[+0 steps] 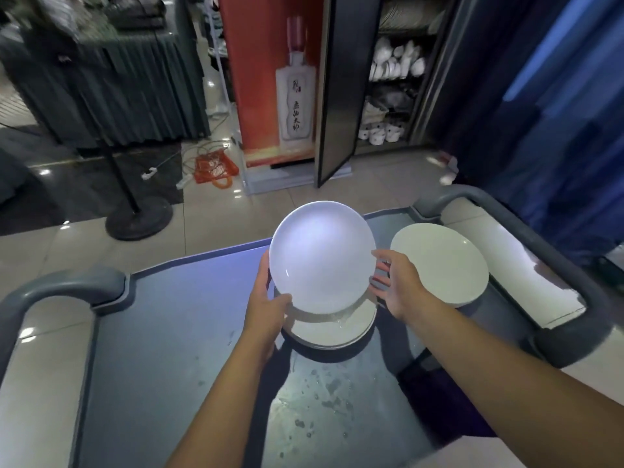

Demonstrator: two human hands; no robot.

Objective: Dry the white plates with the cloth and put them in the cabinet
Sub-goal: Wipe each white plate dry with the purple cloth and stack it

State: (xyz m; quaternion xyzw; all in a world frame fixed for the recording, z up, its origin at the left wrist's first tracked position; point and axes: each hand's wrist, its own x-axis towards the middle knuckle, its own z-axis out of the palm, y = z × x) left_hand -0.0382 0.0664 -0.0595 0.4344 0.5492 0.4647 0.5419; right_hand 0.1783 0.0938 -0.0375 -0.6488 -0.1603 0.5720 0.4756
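Observation:
I hold a white plate [322,256] tilted up above the grey cart top [175,332], between both hands. My left hand [270,309] grips its lower left rim, thumb on the face. My right hand [395,285] touches its right rim with spread fingers. Under it a second white plate [334,327] lies on the cart, with water on its rim. A third white plate [442,261] lies to the right. The cabinet [395,79] stands ahead with its door [337,96] open; white dishes fill its shelves. No cloth shows.
Water drops [320,390] spot the cart top near me. Curved grey handles [526,231] edge the cart on both sides. A red bottle poster [270,79] stands left of the cabinet. A stand's round black base [138,217], cables and an orange bag [214,168] lie on the floor.

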